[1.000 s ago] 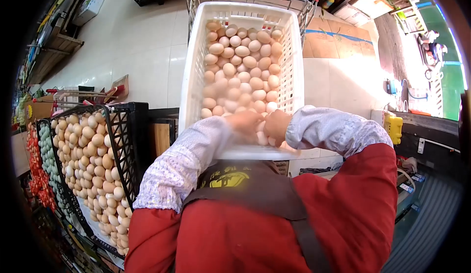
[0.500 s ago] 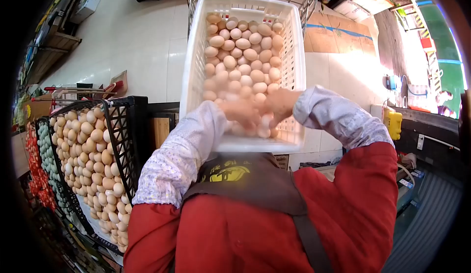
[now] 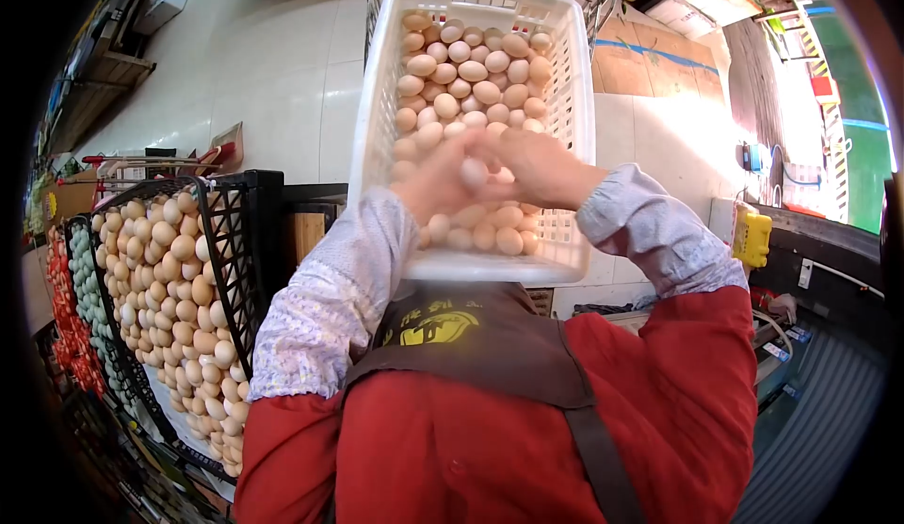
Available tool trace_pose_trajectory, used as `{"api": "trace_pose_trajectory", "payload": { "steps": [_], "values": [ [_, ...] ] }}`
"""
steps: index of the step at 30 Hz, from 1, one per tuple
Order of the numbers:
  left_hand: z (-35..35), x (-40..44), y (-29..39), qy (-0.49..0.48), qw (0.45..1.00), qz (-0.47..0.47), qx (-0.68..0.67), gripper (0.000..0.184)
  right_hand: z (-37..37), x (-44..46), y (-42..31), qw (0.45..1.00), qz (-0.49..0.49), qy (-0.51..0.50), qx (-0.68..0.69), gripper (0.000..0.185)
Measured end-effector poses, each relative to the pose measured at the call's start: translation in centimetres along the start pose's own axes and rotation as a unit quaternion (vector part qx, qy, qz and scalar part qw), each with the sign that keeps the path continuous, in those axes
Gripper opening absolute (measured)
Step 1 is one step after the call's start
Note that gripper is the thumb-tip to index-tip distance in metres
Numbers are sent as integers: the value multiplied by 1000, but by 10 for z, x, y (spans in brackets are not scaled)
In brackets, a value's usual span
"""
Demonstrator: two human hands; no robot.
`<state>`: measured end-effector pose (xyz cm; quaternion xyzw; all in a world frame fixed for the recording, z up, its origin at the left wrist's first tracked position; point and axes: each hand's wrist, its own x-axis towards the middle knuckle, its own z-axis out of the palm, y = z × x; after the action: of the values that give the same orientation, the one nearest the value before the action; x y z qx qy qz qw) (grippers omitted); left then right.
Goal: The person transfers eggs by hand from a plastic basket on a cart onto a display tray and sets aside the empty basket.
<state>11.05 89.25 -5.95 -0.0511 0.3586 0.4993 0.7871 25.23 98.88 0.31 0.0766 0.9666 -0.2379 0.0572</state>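
Observation:
A white slatted plastic basket (image 3: 377, 81) full of pale brown and cream eggs (image 3: 471, 71) stands right in front of me. Over its near half my hands come together, slightly blurred. My left hand (image 3: 435, 177) is curled on the left side of a pale egg (image 3: 474, 174). From the right, my right hand (image 3: 541, 168) reaches across with bent fingers around the same egg. Its fingertips overlap those of the left hand, so the exact grip is partly hidden. More eggs lie below both hands in the basket.
At the left, a black plastic crate (image 3: 247, 241) holds many more eggs, beside greenish eggs (image 3: 91, 279) and red-wrapped items (image 3: 71, 326). A metal cart frame (image 3: 603, 1) is behind the basket. Flattened cardboard (image 3: 650, 58) lies on the floor; a yellow object (image 3: 751, 238) sits at right.
Both hands have moved up and away from the basket's near end, closing together around an egg. Eggs at the near end are now visible. The basket appears slightly higher in view.

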Motion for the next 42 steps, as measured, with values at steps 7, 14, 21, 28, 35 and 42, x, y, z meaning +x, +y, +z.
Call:
{"api": "trace_pose_trajectory", "payload": {
  "steps": [7, 14, 21, 28, 35, 42],
  "values": [
    [4, -59, 31, -3, 998, 57, 1, 34, 24, -13, 9, 975, 42, -213, 45, 34],
    [-6, -166, 12, -101, 973, 209, -16, 33, 54, -4, -5, 931, -239, -260, -87, 28],
    [-26, -310, -26, 60, 907, 415, 21, 31, 53, 5, -17, 891, -177, -370, -194, 48],
    [-66, -437, -86, 291, 785, 536, -114, 29, 74, 4, 20, 899, -120, -411, -95, 52],
    [-170, -554, -147, 676, 590, 441, -25, 51, 66, 2, 8, 914, -124, -381, -71, 34],
    [-254, -623, -162, 862, 423, 191, 202, 63, 82, -5, 33, 922, -111, -365, -66, 39]
  ]
}}
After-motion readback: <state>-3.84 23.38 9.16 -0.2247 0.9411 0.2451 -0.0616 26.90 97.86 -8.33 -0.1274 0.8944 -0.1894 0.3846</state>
